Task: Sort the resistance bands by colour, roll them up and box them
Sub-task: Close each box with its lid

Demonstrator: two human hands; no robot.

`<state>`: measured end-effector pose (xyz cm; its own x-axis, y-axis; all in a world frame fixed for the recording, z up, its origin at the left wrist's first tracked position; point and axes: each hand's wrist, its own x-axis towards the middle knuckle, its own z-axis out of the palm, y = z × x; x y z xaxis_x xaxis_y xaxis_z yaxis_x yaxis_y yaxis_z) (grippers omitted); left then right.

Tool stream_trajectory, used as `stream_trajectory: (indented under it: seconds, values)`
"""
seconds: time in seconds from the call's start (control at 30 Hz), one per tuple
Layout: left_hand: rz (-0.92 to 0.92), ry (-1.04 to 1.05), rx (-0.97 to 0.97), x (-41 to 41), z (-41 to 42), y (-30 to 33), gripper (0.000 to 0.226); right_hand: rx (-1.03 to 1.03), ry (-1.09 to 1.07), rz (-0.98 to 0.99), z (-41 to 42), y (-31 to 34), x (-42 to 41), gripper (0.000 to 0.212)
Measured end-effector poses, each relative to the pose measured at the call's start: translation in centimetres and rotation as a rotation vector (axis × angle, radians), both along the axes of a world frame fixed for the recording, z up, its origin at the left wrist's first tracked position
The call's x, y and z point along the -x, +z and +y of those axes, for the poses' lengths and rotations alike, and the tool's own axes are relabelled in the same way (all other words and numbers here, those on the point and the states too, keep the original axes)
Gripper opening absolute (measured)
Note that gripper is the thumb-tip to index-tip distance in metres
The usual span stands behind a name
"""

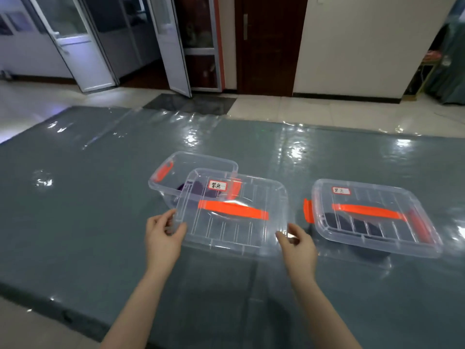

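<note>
Left hand (pixel 164 234) and right hand (pixel 299 244) pinch ribbed clear plastic lid (pixel 234 212) by opposite edges, over open rectangular box (pixel 193 170).

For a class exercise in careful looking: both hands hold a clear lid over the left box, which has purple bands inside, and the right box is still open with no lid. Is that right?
One part is wrong. The right box is not open: its lid already sits on it, as the head view shows. The rest holds: the left hand and right hand hold a clear lid over the left box, with purple bands inside.
</note>
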<state>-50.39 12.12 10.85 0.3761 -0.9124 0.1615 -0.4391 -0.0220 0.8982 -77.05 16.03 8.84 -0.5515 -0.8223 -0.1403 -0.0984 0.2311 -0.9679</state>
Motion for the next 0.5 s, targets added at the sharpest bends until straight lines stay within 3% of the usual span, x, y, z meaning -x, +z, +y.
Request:
stream_trajectory:
  seconds: [0.5]
  values:
    - [-0.040, -0.050, -0.035, -11.8, -17.7, 0.3, 0.039, -0.063, -0.020, 0.168, -15.6, 1.2, -11.6, 0.041]
